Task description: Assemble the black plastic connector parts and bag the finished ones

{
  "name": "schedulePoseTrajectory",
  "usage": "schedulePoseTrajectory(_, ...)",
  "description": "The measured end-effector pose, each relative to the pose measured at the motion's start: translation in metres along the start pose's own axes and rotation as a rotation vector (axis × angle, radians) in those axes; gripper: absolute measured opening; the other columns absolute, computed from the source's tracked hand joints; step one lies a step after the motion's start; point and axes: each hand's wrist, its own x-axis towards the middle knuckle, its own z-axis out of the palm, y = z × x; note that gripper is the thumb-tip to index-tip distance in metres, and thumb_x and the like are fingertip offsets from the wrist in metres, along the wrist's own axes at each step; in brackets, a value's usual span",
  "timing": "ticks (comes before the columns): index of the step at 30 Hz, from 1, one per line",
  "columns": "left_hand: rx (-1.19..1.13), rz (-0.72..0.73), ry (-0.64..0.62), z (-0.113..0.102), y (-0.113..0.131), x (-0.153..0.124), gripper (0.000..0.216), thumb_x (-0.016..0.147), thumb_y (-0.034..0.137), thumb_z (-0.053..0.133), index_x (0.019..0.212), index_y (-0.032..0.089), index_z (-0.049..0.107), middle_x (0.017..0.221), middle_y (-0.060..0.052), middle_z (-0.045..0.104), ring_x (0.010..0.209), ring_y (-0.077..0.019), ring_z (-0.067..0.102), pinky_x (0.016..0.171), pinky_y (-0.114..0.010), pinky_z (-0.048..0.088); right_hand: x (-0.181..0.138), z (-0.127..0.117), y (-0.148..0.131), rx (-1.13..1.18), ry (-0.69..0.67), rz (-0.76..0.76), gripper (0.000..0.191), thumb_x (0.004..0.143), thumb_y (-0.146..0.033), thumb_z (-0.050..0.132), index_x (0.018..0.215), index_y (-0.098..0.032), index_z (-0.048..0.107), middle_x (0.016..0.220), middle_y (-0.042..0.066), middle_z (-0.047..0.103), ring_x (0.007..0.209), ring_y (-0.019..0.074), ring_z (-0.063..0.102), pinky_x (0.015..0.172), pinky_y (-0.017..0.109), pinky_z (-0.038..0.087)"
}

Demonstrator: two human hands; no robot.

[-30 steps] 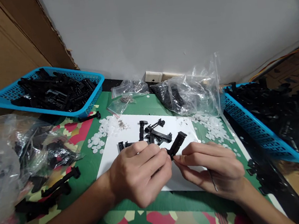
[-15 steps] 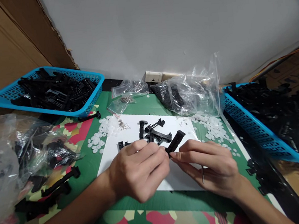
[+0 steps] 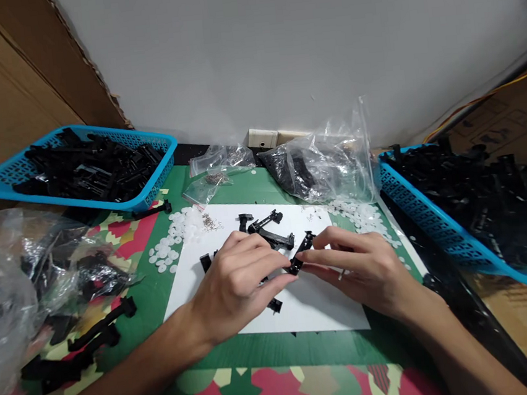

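Note:
A narrow black plastic part point(image 3: 304, 247) is tilted over the white sheet point(image 3: 311, 308), between my two hands. My right hand point(image 3: 363, 262) pinches its side with thumb and fingers. A thin, pale metal tool point(image 3: 341, 275) pokes out from among that hand's fingers; most of it is hidden. From the other side, my left hand point(image 3: 241, 280) closes thumb and fingertips on the part's lower end. Whether something small lies between those fingertips is hidden. Several similar black parts point(image 3: 274, 238) lie on the sheet just beyond and partly under my left hand.
Blue baskets of black parts stand at left point(image 3: 151, 196) and right point(image 3: 434, 224). White plastic discs point(image 3: 164, 253) are scattered beside the sheet, near tiny metal pieces point(image 3: 210, 222). Clear bags lie at the back point(image 3: 334, 159) and left point(image 3: 3, 297). Loose black parts point(image 3: 103, 325) rest left.
The black part has turned in my fingers and now shows its hollow, detailed side. My left hand has loosened from a tight fist to a longer pinch. The view has shifted slightly.

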Motion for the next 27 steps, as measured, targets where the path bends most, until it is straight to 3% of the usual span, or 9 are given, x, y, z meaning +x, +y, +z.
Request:
schedulePoseTrajectory(5, 0.0, -0.087, -0.123, 0.004, -0.002, -0.002, 0.014, 0.095, 0.017, 0.075, 0.109, 0.017, 0.072, 0.092, -0.003, 0.077, 0.093, -0.02, 0.071, 0.09, -0.036, 0.044, -0.004, 0.006, 0.006, 0.014, -0.12, 0.043, 0.016, 0.101, -0.014, 0.064, 0.104, -0.023, 0.076, 0.093, 0.002, 0.069, 0.061, 0.008, 0.056, 0.055, 0.026, 0.036)
schedulePoseTrajectory(10, 0.017, -0.097, -0.2, 0.002, -0.002, -0.001, 0.013, 0.096, 0.015, 0.07, 0.108, 0.017, 0.073, 0.083, 0.0, 0.073, 0.088, -0.0193, 0.067, 0.087, -0.037, 0.043, 0.003, 0.003, 0.0, 0.247, -0.281, 0.189, 0.018, 0.105, -0.023, 0.06, 0.112, -0.023, 0.077, 0.101, 0.004, 0.068, 0.075, 0.0127, 0.063, 0.066, 0.027, 0.045)
schedulePoseTrajectory(13, 0.019, -0.101, -0.207, 0.002, -0.002, -0.001, 0.014, 0.096, 0.015, 0.07, 0.11, 0.017, 0.073, 0.083, 0.001, 0.073, 0.088, -0.0189, 0.066, 0.087, -0.037, 0.042, 0.01, -0.004, -0.006, 0.443, -0.215, 0.277, 0.027, 0.109, -0.027, 0.052, 0.122, -0.026, 0.076, 0.116, 0.008, 0.065, 0.101, 0.018, 0.065, 0.086, 0.03, 0.05)
schedulePoseTrajectory(16, 0.028, -0.093, -0.215, 0.003, -0.003, -0.001, 0.011, 0.096, 0.014, 0.069, 0.106, 0.017, 0.073, 0.082, 0.0, 0.072, 0.089, -0.0195, 0.065, 0.086, -0.037, 0.042, 0.014, -0.006, -0.011, 0.591, -0.066, 0.353, 0.036, 0.113, -0.031, 0.042, 0.127, -0.027, 0.075, 0.117, 0.008, 0.063, 0.112, 0.0209, 0.062, 0.099, 0.035, 0.048)
schedulePoseTrajectory(19, 0.038, -0.08, -0.228, 0.003, -0.003, 0.0, 0.01, 0.096, 0.013, 0.067, 0.102, 0.017, 0.073, 0.078, 0.0, 0.069, 0.089, -0.0203, 0.065, 0.084, -0.037, 0.041, 0.016, 0.002, -0.014, 0.625, 0.012, 0.407, 0.039, 0.113, -0.037, 0.042, 0.112, -0.024, 0.079, 0.103, 0.007, 0.064, 0.101, 0.0211, 0.063, 0.093, 0.036, 0.049)
schedulePoseTrajectory(23, 0.076, -0.06, -0.239, 0.002, -0.003, 0.001, 0.007, 0.097, 0.015, 0.066, 0.1, 0.018, 0.073, 0.077, 0.0, 0.068, 0.086, -0.0205, 0.062, 0.083, -0.038, 0.04, 0.017, 0.019, -0.017, 0.647, 0.036, 0.532, 0.043, 0.112, -0.044, 0.048, 0.089, -0.019, 0.073, 0.077, 0.002, 0.061, 0.068, 0.0153, 0.056, 0.066, 0.03, 0.044)
schedulePoseTrajectory(27, 0.107, -0.024, -0.267, 0.0, -0.003, 0.002, 0.009, 0.1, 0.017, 0.064, 0.097, 0.016, 0.073, 0.077, 0.0, 0.068, 0.085, -0.0205, 0.06, 0.083, -0.038, 0.04, 0.017, 0.028, -0.018, 0.612, 0.044, 0.53, 0.044, 0.111, -0.043, 0.049, 0.082, -0.017, 0.069, 0.07, 0.0, 0.056, 0.061, 0.0126, 0.05, 0.06, 0.027, 0.039)
